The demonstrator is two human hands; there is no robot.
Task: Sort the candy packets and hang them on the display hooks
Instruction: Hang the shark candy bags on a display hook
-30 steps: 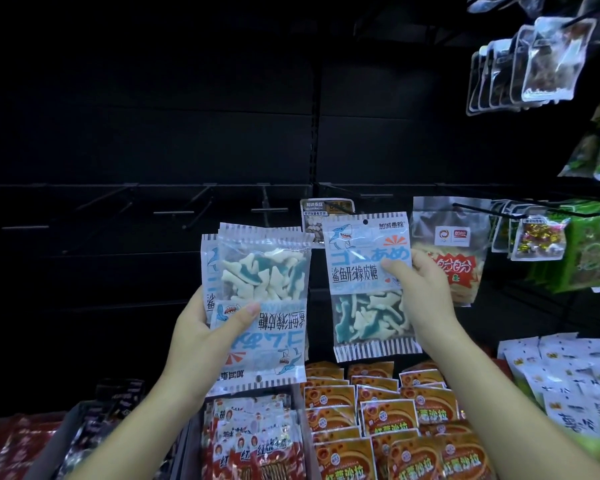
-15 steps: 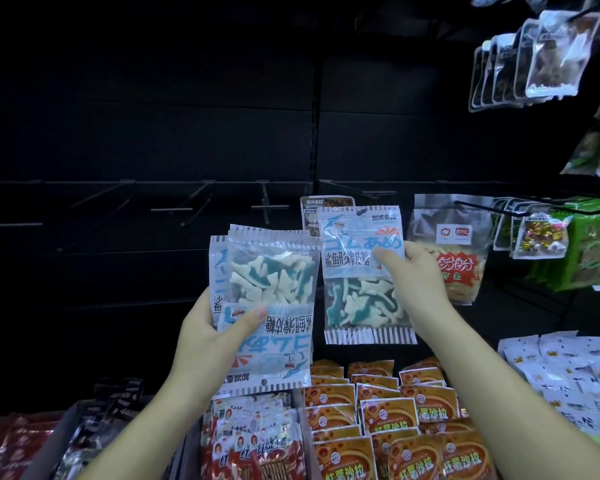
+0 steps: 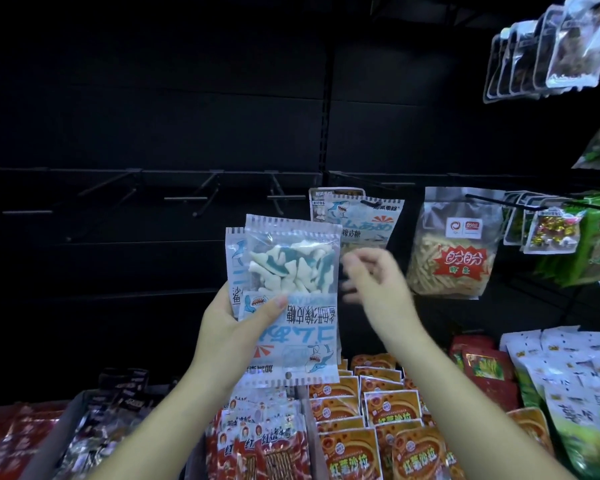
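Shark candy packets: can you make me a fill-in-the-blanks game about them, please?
The left hand grips a stack of shark candy packets, and the front one's print is upside ____.
The candies inside the front one are white and ____.
Another shark packet hangs at the back, showing just above the ____ hand.
Missing words: down; blue; right.

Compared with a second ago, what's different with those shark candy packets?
The right hand let go of the single shark packet, which now hangs higher on a display hook, and has drawn back toward the stack. The left hand still grips the stack, upside down.
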